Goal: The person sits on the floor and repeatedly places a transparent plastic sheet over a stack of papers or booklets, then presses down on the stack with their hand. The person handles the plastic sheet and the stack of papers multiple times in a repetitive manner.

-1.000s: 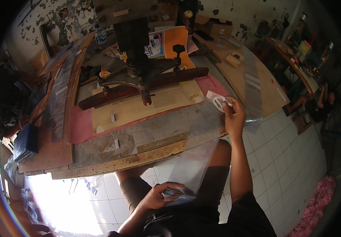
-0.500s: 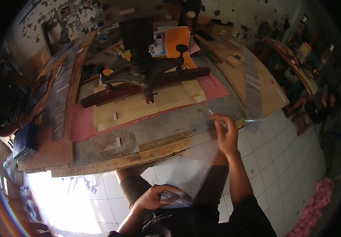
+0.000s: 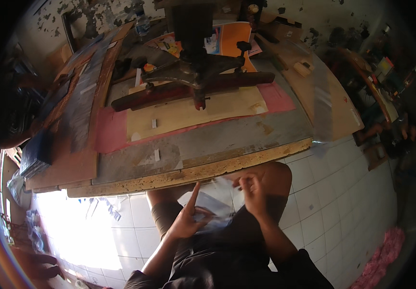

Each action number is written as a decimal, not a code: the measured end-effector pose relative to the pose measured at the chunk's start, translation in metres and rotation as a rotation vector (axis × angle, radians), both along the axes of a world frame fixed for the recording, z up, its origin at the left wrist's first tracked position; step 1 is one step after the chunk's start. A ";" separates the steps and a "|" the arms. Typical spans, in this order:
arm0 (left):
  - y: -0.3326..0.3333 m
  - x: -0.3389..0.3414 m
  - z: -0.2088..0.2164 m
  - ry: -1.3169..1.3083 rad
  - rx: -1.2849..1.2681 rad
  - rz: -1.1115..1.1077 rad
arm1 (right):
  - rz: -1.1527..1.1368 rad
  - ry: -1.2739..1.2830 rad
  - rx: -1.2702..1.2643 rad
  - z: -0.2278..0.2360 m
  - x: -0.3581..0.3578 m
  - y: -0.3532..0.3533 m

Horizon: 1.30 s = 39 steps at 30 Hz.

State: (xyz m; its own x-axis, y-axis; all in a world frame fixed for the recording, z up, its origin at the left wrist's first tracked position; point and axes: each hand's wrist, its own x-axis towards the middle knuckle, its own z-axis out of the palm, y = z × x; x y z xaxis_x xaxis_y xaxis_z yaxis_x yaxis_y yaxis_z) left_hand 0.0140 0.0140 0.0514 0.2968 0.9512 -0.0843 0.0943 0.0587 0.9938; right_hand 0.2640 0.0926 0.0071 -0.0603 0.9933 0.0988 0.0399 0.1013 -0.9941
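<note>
A clear plastic sheet (image 3: 215,202) lies over my lap, blurred and see-through. My left hand (image 3: 186,221) grips its near left part, thumb and lower fingers around it, while the index finger points up. On the sheet's right side is my right hand (image 3: 253,195), fingers curled together near its far corner. Motion blur hides what, if anything, those fingers hold. Beyond my knees stands the worktable (image 3: 236,139), with a dark metal press bar (image 3: 155,97) above a yellow sheet (image 3: 179,115) on a pink sheet (image 3: 109,135).
The table's worn wooden front edge (image 3: 193,171) runs just beyond my hands. Two small pale strips lie on the table, one on the yellow sheet. A dark stack (image 3: 35,159) stands at the left. White floor tiles (image 3: 323,192) and a pink bundle (image 3: 386,250) are at the right.
My right hand has come down from over the table edge to my lap, close to my left hand. The plastic sheet, stretched up toward it before, now lies lower. My left index finger has lifted.
</note>
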 end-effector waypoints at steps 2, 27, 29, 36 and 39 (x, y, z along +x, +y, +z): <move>0.001 0.010 -0.018 -0.015 0.035 0.126 | -0.040 0.192 0.083 0.047 -0.001 0.010; -0.004 -0.008 -0.136 -0.197 -0.060 0.384 | 0.500 0.158 0.507 0.240 -0.055 0.028; -0.005 -0.008 -0.134 -0.312 -0.151 0.451 | 0.236 -0.103 0.740 0.242 -0.088 0.072; -0.008 -0.008 -0.085 -0.279 -0.200 0.389 | -0.129 -0.906 1.188 0.184 -0.138 0.147; -0.017 -0.011 -0.079 -0.294 -0.206 0.383 | 0.104 -0.873 1.059 0.168 -0.131 0.120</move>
State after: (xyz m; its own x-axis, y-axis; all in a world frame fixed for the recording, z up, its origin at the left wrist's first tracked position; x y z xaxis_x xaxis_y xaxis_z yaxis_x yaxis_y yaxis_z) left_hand 0.0034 -0.0030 -0.0278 -0.0301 0.9687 -0.2462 -0.2536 0.2309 0.9393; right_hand 0.1332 0.2130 0.1752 -0.5625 0.4550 0.6904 0.5513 0.8287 -0.0969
